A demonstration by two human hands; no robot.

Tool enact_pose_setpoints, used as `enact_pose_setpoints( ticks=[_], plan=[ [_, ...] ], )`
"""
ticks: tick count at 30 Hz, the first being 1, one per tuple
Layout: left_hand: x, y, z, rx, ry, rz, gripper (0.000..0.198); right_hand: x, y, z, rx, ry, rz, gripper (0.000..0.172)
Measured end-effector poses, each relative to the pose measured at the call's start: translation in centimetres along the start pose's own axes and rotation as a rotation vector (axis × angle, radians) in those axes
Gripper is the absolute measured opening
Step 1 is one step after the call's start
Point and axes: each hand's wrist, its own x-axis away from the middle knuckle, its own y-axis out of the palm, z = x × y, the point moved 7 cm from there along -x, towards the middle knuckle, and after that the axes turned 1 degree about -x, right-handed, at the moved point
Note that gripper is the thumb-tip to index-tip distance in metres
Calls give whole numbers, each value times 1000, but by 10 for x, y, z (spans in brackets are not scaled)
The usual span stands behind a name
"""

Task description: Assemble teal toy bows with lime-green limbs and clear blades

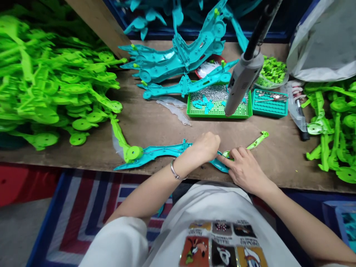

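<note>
A long teal plastic part (164, 150) lies along the table's front edge. Its left end carries a green arm piece with a round disc (134, 153), and another green piece (258, 141) sticks out at its right end. My left hand (205, 146) is curled over the right half of the teal part; its fingertips are hidden beneath it. Beside it, my right hand (243, 167) rests on the teal part's right end, index finger stretched towards my left hand and the others bent over the green piece.
Green parts (55, 89) are heaped at the left, more (333, 129) at the right. Teal parts (178, 55) lie behind. A green tray of screws (219, 115), a teal box (269, 107) and a bowl of green bits (272, 85) stand beyond; a grey screwdriver (241, 81) hangs above.
</note>
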Motion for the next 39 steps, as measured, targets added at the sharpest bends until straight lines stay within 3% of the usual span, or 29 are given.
enact_pose_setpoints(
  ticks=[4, 13, 16, 19, 24, 32, 35, 37, 39],
  plan=[
    [1, 5, 1, -106, 20, -21, 19, 0, 0, -1, 16, -5, -5, 59],
    [34, 11, 17, -257, 202, 328, 23, 0, -3, -2, 5, 9, 38, 43],
    [46, 22, 23, -294, 226, 377, 23, 1, 0, 0, -31, 36, 55, 32],
    [58, 38, 23, -281, 240, 441, 32, 5, 2, 3, -75, 27, 90, 36],
    [74, 63, 8, -201, 253, 559, 40, 7, 6, 6, -115, 0, 144, 36],
    [77, 65, -32, -206, 312, 643, 47, -8, 12, -14, -172, -24, 279, 35],
    [76, 67, -34, -183, 327, 669, 50, -8, -6, 31, -163, 22, 338, 25],
    [76, 69, -33, -165, 330, 668, 52, 0, -29, 97, -36, 270, 439, 22],
    [76, 70, -32, -154, 327, 653, 53, 15, -52, 172, 157, 595, 526, 31]
  ],
)
